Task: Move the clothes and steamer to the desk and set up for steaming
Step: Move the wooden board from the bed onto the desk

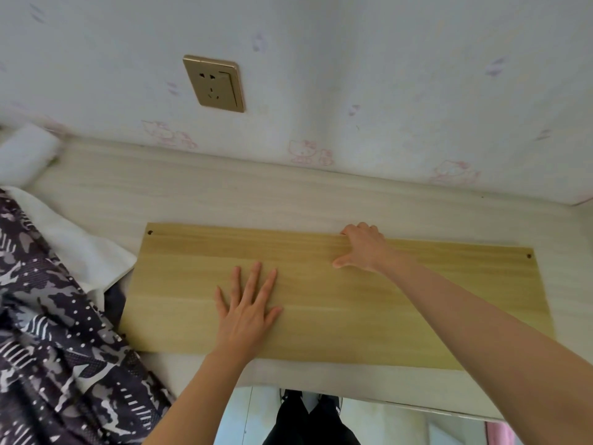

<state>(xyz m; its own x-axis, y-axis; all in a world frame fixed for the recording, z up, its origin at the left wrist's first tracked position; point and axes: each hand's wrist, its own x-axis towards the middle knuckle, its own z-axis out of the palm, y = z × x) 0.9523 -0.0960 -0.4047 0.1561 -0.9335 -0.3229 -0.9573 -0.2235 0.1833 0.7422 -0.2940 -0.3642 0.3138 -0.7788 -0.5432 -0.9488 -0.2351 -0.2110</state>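
A yellow-brown wooden board lies flat on the pale wood-grain desk. My left hand rests palm down on the board's middle, fingers spread. My right hand reaches to the board's far edge, fingers curled over that edge and thumb on top. A dark camouflage-patterned garment is heaped at the desk's left end, with a white cloth lying partly under it. No steamer is in view.
A gold wall socket sits on the patterned wallpaper above the desk. A white roll-like object lies at the far left corner. Below the desk's front edge I see my dark trousers and the floor.
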